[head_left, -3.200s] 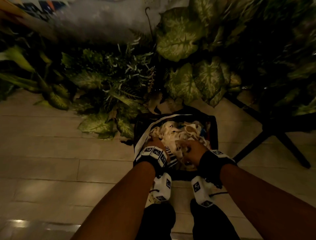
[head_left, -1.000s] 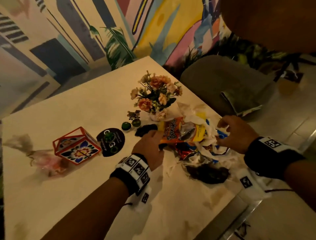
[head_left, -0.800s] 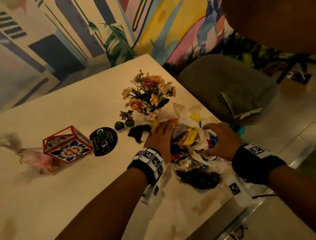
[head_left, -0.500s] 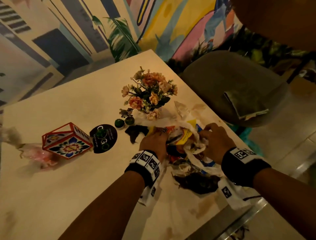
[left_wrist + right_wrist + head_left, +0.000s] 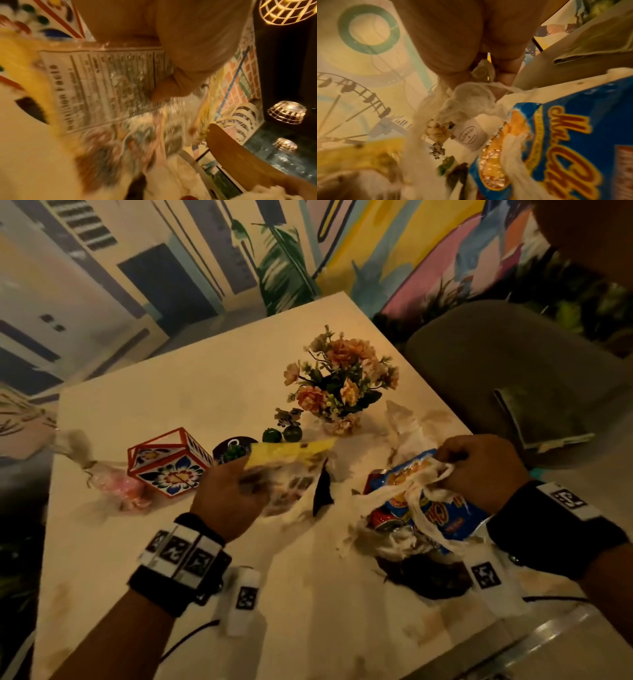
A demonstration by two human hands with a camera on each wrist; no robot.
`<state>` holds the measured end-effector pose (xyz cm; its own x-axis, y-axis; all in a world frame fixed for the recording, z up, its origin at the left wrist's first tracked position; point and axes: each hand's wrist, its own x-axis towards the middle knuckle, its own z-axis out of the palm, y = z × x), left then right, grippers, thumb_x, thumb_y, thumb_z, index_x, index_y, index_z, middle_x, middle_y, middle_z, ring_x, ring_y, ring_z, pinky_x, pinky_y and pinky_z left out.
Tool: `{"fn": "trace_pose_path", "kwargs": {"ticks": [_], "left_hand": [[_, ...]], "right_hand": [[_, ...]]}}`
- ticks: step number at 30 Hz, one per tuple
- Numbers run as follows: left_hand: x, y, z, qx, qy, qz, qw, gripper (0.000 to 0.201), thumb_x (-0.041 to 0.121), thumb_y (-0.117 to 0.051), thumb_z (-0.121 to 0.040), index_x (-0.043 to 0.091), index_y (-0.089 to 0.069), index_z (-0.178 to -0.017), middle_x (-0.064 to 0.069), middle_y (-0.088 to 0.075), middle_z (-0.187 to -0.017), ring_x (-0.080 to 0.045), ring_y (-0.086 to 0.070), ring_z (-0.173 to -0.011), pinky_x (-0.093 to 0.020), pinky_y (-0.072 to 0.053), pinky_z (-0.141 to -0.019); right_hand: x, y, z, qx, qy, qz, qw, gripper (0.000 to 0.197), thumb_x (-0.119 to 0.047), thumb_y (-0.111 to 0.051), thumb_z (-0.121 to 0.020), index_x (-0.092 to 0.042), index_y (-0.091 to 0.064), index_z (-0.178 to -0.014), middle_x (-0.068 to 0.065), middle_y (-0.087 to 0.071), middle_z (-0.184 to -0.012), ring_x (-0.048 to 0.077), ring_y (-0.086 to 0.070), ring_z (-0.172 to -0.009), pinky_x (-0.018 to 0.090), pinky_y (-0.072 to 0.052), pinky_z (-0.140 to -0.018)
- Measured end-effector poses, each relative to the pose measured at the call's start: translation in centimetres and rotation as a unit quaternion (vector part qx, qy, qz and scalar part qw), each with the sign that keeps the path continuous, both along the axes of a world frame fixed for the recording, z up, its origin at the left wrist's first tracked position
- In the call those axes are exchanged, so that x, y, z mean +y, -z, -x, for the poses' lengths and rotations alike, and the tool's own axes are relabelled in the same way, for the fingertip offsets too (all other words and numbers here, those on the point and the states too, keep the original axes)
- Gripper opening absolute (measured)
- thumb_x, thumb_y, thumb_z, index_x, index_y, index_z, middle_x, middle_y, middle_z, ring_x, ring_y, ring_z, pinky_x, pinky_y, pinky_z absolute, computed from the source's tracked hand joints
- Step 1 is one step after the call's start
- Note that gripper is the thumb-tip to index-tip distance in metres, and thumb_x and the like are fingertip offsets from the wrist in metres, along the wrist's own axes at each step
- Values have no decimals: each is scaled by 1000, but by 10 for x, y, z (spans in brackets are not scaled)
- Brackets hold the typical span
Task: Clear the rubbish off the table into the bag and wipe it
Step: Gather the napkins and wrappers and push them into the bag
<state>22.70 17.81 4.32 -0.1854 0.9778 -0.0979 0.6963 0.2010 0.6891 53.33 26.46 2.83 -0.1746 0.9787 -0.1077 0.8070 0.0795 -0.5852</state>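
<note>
My left hand (image 5: 236,491) grips a yellow snack wrapper (image 5: 291,450) with crumpled tissue and a dark scrap (image 5: 322,491), lifted above the cream table (image 5: 205,392). The left wrist view shows its printed back panel (image 5: 102,86) under my fingers (image 5: 171,88). My right hand (image 5: 479,470) holds white tissue (image 5: 421,494) and a blue snack bag (image 5: 438,508), close up as the blue bag (image 5: 565,142) under twisted tissue (image 5: 471,100). A red wrapper (image 5: 383,515) and a dark rubbish lump (image 5: 424,577) lie near the table's right edge. No rubbish bag is in view.
A flower vase (image 5: 342,392), small green ornaments (image 5: 281,434), a black coaster (image 5: 229,448), a red patterned box (image 5: 168,463) and a pink wrapped item (image 5: 120,487) stand on the table. A grey chair (image 5: 513,364) with a folded cloth (image 5: 548,419) is at the right.
I turned from the bag on the floor to the table. Both hands closed on the rubbish pile; now the left has pulled the yellow wrapper leftward and up, splitting the pile.
</note>
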Motion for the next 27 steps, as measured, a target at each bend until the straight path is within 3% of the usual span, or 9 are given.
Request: {"fn": "trace_pose_path", "kwargs": {"ticks": [3, 5, 8, 11, 14, 17, 20, 23, 27], "left_hand": [[15, 15, 17, 121, 96, 120, 981, 11, 13, -63, -74, 9, -66, -84, -3, -64, -80, -10, -60, -71, -32, -52, -70], [30, 26, 9, 188, 178, 172, 950, 27, 12, -64, -74, 10, -66, -101, -3, -60, -109, -20, -59, -92, -37, -53, -82], [50, 49, -17, 194, 272, 240, 912, 58, 11, -67, -72, 17, -55, -128, 6, -39, -143, -19, -45, -124, -38, -48, -97], [61, 69, -38, 209, 275, 279, 896, 76, 12, -69, -76, 27, -36, -143, 6, -10, -157, -24, -30, -138, -41, -38, -107], [67, 81, -47, 197, 251, 312, 895, 90, 13, -64, -81, 35, -10, -149, -3, 1, -158, -34, -18, -142, -48, -26, -111], [70, 85, -49, 267, 288, 271, 879, 74, 22, -68, -73, 19, -35, -139, -3, -16, -149, -42, -27, -132, -63, -32, -102], [69, 86, -46, 332, 333, 221, 855, 59, 23, -73, -72, 7, -50, -123, -7, -34, -133, -36, -40, -117, -51, -44, -92], [64, 96, -39, 281, 309, 228, 880, 63, 27, -76, -73, 6, -51, -127, -14, -49, -133, -36, -46, -122, -44, -39, -104], [51, 99, -36, 202, 250, 247, 914, 49, 17, -64, -84, 8, -49, -130, -15, -62, -116, -33, -55, -110, -38, -44, -94]], "right_hand": [[1, -10, 16, 20, -26, -11, 999, 20, -8, -83, -62, -13, -65, -70, 7, -65, -78, 21, -59, -77, 28, -43, -73], [3, -11, 26, 29, -34, -13, 999, 19, -8, -83, -61, -13, -65, -68, 6, -66, -76, 20, -60, -76, 26, -42, -70], [3, -12, 39, 24, -48, 6, 999, 17, -9, -82, -62, -9, -68, -71, 6, -65, -76, 19, -59, -76, 24, -38, -69], [-2, -14, 45, 21, -61, 17, 998, 18, -8, -83, -59, -7, -69, -71, 9, -67, -77, 22, -60, -76, 26, -40, -69], [-6, -14, 50, 30, -70, 37, 996, 21, -10, -85, -56, -14, -65, -63, 9, -68, -76, 23, -63, -78, 31, -48, -72], [-12, -9, 55, 9, -107, 81, 991, 34, -10, -84, -59, -27, -55, -57, 2, -64, -74, 19, -60, -78, 27, -44, -70], [-20, 2, 63, -13, -143, 120, 982, 32, -6, -81, -62, -25, -55, -67, -1, -57, -82, 17, -55, -83, 23, -39, -73], [-24, 10, 70, -32, -152, 127, 980, 27, -7, -81, -62, -18, -63, -79, 0, -60, -87, 20, -58, -90, 24, -43, -75], [-27, 14, 83, -61, -183, 147, 970, 32, -13, -84, -62, -13, -66, -88, 3, -63, -98, 19, -58, -94, 23, -45, -79]]}}
